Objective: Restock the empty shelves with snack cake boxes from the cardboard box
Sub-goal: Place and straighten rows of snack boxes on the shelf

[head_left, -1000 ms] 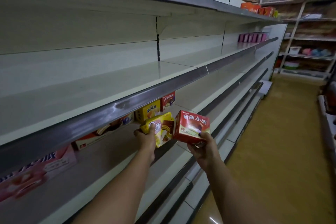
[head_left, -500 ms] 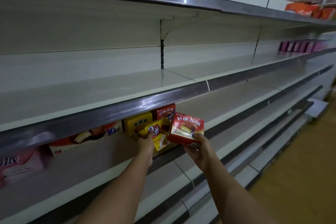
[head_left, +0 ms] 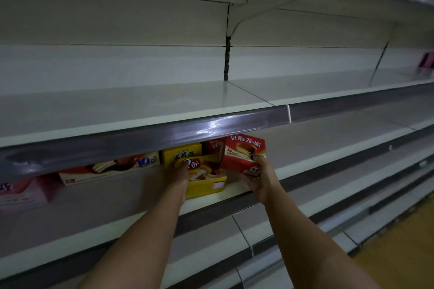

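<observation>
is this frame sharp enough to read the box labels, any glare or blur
Head view: dim overall; glare streaks on the shelf's price rail; the red box in the right hand reads clearly; the yellow box under the left hand is partly covered; the pink box at the left edge is smeared by blur; shelf lines bow from the wide lens.

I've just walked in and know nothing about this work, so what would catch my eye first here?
Two bare arms reach to a low shelf: the right hand grips a bright red snack cake box, and the left hand holds a yellow box beside it. Behind them a few more boxes stand in a row, a pink box at far left. Above, the long white shelf lies almost bare.
</observation>
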Motion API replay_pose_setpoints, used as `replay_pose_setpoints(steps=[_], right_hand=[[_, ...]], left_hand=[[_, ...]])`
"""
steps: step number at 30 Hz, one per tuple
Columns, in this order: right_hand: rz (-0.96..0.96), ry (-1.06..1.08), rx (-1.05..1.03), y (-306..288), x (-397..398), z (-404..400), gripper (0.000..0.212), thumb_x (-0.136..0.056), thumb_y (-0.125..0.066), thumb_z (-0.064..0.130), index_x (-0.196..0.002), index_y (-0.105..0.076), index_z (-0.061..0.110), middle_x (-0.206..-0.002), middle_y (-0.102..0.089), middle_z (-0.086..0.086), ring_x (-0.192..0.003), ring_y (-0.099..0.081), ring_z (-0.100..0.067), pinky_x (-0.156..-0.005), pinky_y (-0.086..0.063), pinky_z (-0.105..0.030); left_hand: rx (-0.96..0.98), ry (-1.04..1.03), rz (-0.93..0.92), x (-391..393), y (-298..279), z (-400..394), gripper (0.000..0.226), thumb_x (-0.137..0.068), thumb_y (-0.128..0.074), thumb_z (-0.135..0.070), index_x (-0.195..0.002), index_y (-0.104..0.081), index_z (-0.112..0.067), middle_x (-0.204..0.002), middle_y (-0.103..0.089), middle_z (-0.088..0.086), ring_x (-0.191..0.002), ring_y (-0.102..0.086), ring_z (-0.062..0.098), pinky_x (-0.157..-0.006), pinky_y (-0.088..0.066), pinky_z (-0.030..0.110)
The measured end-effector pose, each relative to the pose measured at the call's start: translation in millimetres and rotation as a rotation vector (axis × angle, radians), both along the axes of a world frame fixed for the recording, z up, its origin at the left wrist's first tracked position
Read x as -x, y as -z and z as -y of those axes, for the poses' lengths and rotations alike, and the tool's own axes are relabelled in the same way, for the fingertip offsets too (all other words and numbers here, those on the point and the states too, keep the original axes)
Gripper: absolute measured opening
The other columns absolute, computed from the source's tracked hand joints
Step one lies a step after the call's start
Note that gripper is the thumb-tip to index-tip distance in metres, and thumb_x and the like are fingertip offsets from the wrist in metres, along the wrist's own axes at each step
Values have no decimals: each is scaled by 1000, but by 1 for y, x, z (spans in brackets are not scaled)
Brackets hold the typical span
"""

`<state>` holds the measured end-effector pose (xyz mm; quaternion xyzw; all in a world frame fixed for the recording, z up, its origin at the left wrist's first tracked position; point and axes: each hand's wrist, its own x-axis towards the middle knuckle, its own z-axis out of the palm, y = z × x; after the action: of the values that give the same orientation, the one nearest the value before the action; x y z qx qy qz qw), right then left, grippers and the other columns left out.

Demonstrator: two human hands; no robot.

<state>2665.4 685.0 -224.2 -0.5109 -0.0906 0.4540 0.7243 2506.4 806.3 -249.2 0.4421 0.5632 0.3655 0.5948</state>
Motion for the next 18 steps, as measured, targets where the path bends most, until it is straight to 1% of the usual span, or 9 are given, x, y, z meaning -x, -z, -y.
replay_pose_setpoints(steps=[3,4,8,10,12,13,14,16,18], right_hand=[[-32,-16,-10,3,-11,-5,25,-93,-57,26,-114,-54,13,-104,-62,-14,-95,-61,-25,-69,-57,-31],[-44,-8,-18,4,-15,-7,27,-93,-57,25,-117,-53,13,-106,-62,-14,-96,-61,-26,-66,-58,-31],[-10,-49,-6,5,-32,-11,39,-90,-58,13,-128,-48,11,-116,-61,-16,-98,-62,-28,-68,-52,-33],[20,-117,14,4,-39,-11,45,-88,-59,7,-131,-45,11,-121,-59,-19,-100,-62,-31,-68,-53,-34],[40,-185,22,4,-44,-10,44,-88,-58,3,-130,-46,10,-121,-60,-20,-98,-64,-31,-67,-54,-34],[40,-209,20,6,-47,-11,44,-88,-58,1,-129,-47,10,-120,-60,-19,-97,-64,-31,-67,-54,-35],[34,-225,18,8,-49,-12,44,-87,-57,-1,-129,-47,10,-119,-61,-19,-96,-65,-31,-67,-55,-35],[17,-261,16,10,-53,-10,45,-87,-57,-2,-129,-48,10,-118,-62,-19,-97,-66,-32,-67,-57,-36],[5,-292,20,13,-56,-8,45,-87,-56,-3,-129,-48,11,-118,-61,-19,-98,-65,-33,-69,-58,-38]], left_hand=[[-14,-88,-66,4,-2,2,44,-99,-45,-36,-134,-48,-11,-131,-53,14,-114,-53,31,-85,-40,35],[-21,-112,-103,6,-3,3,45,-99,-44,-37,-133,-48,-8,-130,-53,15,-114,-53,31,-85,-40,35],[-8,-215,-208,16,-12,8,54,-98,-44,-43,-134,-46,-3,-134,-52,18,-118,-51,34,-97,-41,42],[-35,-247,-393,18,-17,17,46,-98,-47,-36,-130,-49,-3,-133,-52,19,-119,-51,35,-96,-41,41],[-190,-333,-634,12,-17,33,40,-94,-53,-25,-129,-49,-5,-131,-51,19,-119,-50,35,-94,-41,41],[-309,-372,-695,4,-17,44,40,-91,-56,-21,-128,-50,-7,-130,-51,19,-118,-49,36,-92,-42,42],[-432,-388,-710,-6,-18,56,40,-88,-58,-17,-127,-51,-10,-128,-51,18,-116,-49,36,-90,-43,41],[-614,-323,-722,-32,-22,77,34,-87,-59,-14,-121,-58,-16,-123,-57,11,-113,-50,32,-85,-46,38],[-658,-208,-797,-57,-30,90,29,-91,-56,-23,-120,-59,-21,-123,-59,4,-117,-47,27,-89,-43,37]])
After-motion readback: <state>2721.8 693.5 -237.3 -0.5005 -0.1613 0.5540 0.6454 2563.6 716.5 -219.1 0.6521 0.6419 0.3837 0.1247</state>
